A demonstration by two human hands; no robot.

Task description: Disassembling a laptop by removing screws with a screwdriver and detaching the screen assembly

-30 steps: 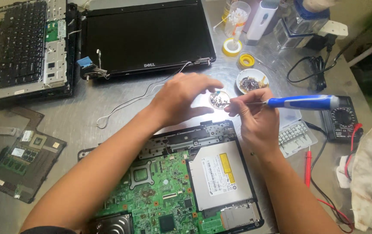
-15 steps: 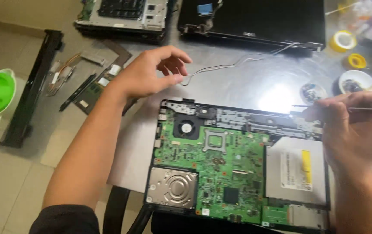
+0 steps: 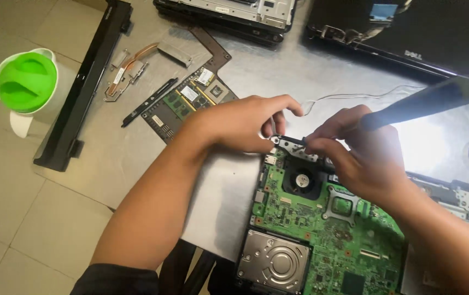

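Since half a second earlier: left hand (image 3: 245, 123) came down from above desk (image 3: 136, 158) to top-left corner of open laptop base (image 3: 322, 218); right hand (image 3: 363, 155) came in from right to same corner. Both hands met there, so work looked centred on that corner.

Left hand: palm down, wrist bent, grip pinched on small metal hinge bracket (image 3: 285, 143) at corner.

Right hand: grip closed round dark screwdriver (image 3: 426, 101), tip at bracket, handle angled up-right.

Green motherboard (image 3: 327, 240) lay exposed, fan (image 3: 302, 180) just below bracket.
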